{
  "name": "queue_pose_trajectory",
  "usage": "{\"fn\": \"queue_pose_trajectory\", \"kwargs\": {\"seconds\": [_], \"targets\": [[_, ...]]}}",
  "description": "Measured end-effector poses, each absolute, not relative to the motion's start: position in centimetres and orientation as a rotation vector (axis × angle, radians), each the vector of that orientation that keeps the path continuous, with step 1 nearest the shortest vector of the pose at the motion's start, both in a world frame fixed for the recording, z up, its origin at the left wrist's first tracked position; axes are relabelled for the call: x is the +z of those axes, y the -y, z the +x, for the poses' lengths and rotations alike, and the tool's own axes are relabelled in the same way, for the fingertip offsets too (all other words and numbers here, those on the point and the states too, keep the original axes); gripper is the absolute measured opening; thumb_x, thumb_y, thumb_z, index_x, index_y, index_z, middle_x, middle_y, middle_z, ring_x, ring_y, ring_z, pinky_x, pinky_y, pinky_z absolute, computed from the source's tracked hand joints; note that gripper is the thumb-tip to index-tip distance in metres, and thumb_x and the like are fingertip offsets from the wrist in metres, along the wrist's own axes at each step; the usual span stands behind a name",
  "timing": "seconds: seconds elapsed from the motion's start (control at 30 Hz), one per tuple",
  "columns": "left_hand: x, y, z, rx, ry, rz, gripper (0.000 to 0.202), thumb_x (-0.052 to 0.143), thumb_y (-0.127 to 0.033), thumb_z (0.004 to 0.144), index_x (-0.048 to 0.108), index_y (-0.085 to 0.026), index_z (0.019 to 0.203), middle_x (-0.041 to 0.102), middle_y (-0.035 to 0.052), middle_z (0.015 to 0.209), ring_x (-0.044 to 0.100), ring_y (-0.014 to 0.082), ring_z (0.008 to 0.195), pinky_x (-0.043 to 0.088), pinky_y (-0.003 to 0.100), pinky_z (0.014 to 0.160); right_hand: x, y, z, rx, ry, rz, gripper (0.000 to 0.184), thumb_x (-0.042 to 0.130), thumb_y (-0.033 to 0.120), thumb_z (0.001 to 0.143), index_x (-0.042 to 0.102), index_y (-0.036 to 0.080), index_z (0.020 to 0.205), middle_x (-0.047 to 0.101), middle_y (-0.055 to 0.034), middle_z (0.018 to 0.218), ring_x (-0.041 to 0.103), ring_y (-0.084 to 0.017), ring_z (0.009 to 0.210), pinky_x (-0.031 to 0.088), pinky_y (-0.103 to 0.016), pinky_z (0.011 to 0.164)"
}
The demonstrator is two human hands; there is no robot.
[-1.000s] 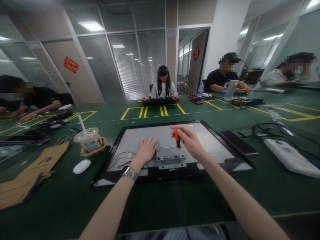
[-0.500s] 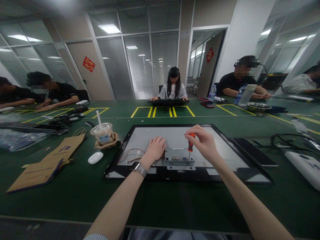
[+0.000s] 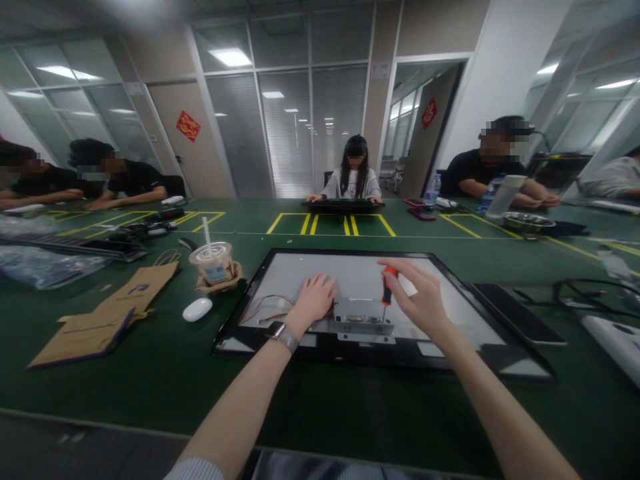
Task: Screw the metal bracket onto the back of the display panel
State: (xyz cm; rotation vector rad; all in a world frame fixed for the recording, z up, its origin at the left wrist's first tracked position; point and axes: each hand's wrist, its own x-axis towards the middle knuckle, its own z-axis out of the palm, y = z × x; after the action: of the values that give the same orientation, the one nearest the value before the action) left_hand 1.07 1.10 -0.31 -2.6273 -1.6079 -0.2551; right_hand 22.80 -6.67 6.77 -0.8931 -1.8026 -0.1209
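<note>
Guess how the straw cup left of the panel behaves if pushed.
The cup probably tips rather than slides: it sits in crumpled brown paper, straw sticking up. Its clear plastic wall likely flexes if squeezed; the lid may limit spills.

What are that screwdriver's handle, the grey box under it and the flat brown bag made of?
The screwdriver handle looks like matte plastic or rubber, orange and black. The grey box is probably sheet metal: dull silver, folded edges. The brown bag seems kraft paper, tan and creased.
</note>
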Motion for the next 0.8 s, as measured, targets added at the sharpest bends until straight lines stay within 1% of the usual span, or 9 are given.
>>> {"fn": "queue_pose_trajectory", "kwargs": {"seconds": [0.1, 0.2, 0.27, 0.33, 0.43, 0.5, 0.63, 0.73, 0.8], "targets": [[-0.4, -1.1, 1.1, -0.258, 1.618, -2.621, 0.044, 0.032, -0.034, 0.101, 0.044, -0.02, 0.14, 0.043, 0.01, 0.15, 0.039, 0.0274, 0.139, 0.032, 0.048, 0.114, 6.6, 6.9, 22.5, -0.292, 1.78, -0.873, 0.013, 0.061, 0.021, 0.088, 0.068, 0.021, 0.099, 0.058, -0.0012, 0.072, 0.057, -0.017, 0.064, 0.046, -0.032, 0.064], [-0.5, -1.2, 1.0, -0.258, 1.614, -2.618, 0.044, 0.032, -0.034, 0.101, 0.044, -0.02, 0.14, 0.043, 0.0103, 0.15, 0.039, 0.027, 0.139, 0.032, 0.048, 0.114, 6.1, 7.0, 22.4, -0.365, 1.714, -0.834, 0.006, 0.062, 0.02, 0.087, 0.067, 0.021, 0.087, 0.057, -0.0021, 0.071, 0.055, -0.018, 0.064, 0.044, -0.033, 0.063], [-0.5, -1.2, 1.0, -0.258, 1.604, -2.618, 0.044, 0.031, -0.034, 0.101, 0.044, -0.019, 0.14, 0.043, 0.0108, 0.15, 0.039, 0.0269, 0.138, 0.032, 0.048, 0.114, 5.8, 7.0, 22.4, -0.311, 1.702, -0.817, 0.015, 0.052, 0.019, 0.091, 0.067, 0.021, 0.091, 0.061, -0.0048, 0.078, 0.057, -0.02, 0.071, 0.045, -0.035, 0.066], [-0.5, -1.2, 1.0, -0.263, 1.596, -2.616, 0.043, 0.031, -0.033, 0.101, 0.044, -0.019, 0.14, 0.043, 0.0111, 0.15, 0.04, 0.027, 0.138, 0.032, 0.047, 0.113, 5.6, 7.1, 22.3, -0.194, 1.703, -0.811, 0.026, 0.041, 0.017, 0.094, 0.066, 0.022, 0.103, 0.063, -0.0068, 0.089, 0.06, -0.021, 0.08, 0.047, -0.036, 0.07], [-0.6, -1.2, 1.0, -0.27, 1.591, -2.612, 0.043, 0.033, -0.033, 0.101, 0.045, -0.02, 0.139, 0.044, 0.0104, 0.149, 0.041, 0.0272, 0.137, 0.032, 0.048, 0.113, 5.7, 7.1, 21.9, -0.078, 1.69, -0.825, 0.029, 0.041, 0.016, 0.095, 0.064, 0.023, 0.113, 0.064, -0.0057, 0.091, 0.062, -0.021, 0.082, 0.048, -0.036, 0.072], [-0.7, -1.3, 1.0, -0.273, 1.587, -2.608, 0.042, 0.033, -0.034, 0.101, 0.046, -0.02, 0.139, 0.045, 0.0105, 0.149, 0.042, 0.0272, 0.137, 0.033, 0.047, 0.112, 5.9, 7.1, 21.5, -0.102, 1.657, -0.851, 0.024, 0.05, 0.018, 0.092, 0.065, 0.024, 0.11, 0.062, -0.0036, 0.084, 0.06, -0.02, 0.077, 0.048, -0.036, 0.072], [-0.8, -1.4, 1.0, -0.256, 1.57, -2.605, 0.043, 0.032, -0.033, 0.101, 0.045, -0.019, 0.139, 0.044, 0.0119, 0.149, 0.041, 0.0271, 0.137, 0.033, 0.047, 0.112, 6.0, 7.2, 21.1, -0.199, 1.587, -0.875, 0.011, 0.061, 0.019, 0.087, 0.066, 0.024, 0.096, 0.051, 0.0009, 0.072, 0.053, -0.018, 0.066, 0.045, -0.034, 0.067], [-0.9, -1.3, 1.0, -0.249, 1.567, -2.603, 0.043, 0.033, -0.033, 0.101, 0.044, -0.019, 0.14, 0.044, 0.0115, 0.149, 0.041, 0.027, 0.137, 0.033, 0.048, 0.112, 5.7, 7.3, 21.2, -0.188, 1.594, -0.85, 0.008, 0.058, 0.019, 0.089, 0.064, 0.024, 0.093, 0.051, 0.0001, 0.075, 0.052, -0.017, 0.067, 0.044, -0.034, 0.067], [-0.8, -1.3, 1.0, -0.255, 1.565, -2.6, 0.043, 0.033, -0.033, 0.101, 0.044, -0.019, 0.14, 0.044, 0.0112, 0.149, 0.04, 0.0274, 0.137, 0.033, 0.048, 0.113, 5.4, 7.4, 21.3, -0.161, 1.599, -0.832, 0.015, 0.049, 0.018, 0.093, 0.063, 0.023, 0.096, 0.055, -0.0033, 0.082, 0.054, -0.019, 0.074, 0.044, -0.035, 0.069]]}}
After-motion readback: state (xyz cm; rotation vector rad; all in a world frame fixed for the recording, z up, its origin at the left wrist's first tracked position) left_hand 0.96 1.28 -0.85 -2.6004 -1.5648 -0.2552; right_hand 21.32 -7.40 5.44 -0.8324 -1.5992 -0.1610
